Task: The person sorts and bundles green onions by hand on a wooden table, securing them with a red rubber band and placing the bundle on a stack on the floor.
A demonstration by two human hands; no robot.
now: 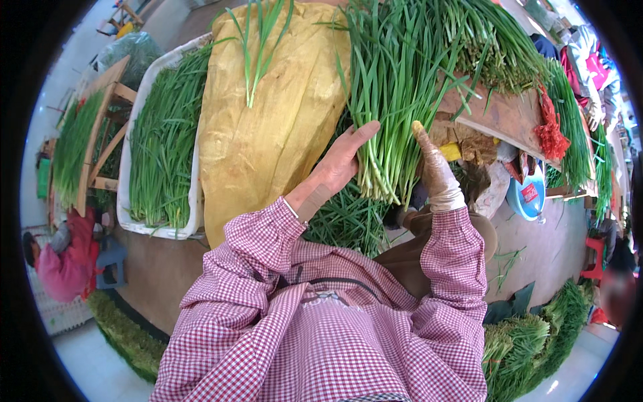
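Note:
A thick bunch of garlic chives point(394, 115) lies in front of me, leaf tips pointing away and pale stem ends towards me. My left hand point(341, 157), bare, presses its left side with the thumb across the stems; its other fingers are mostly hidden. On the opposite side my right hand point(436, 168), in a soiled thin glove, supports the bunch with its thumb raised, its remaining fingers out of sight behind the stems. To the left, a few loose chives point(253, 75) rest on a yellow woven cloth point(274, 130). Cut leaves point(346, 221) are heaped below the bunch.
A white foam box point(193, 211) of chives stands at left, near a wooden rack point(108, 98). More chives point(502, 45) cover the wooden table point(507, 118) at right, where a red net bag point(551, 125) hangs. Below is a blue bucket point(525, 196). Other people sit at both sides.

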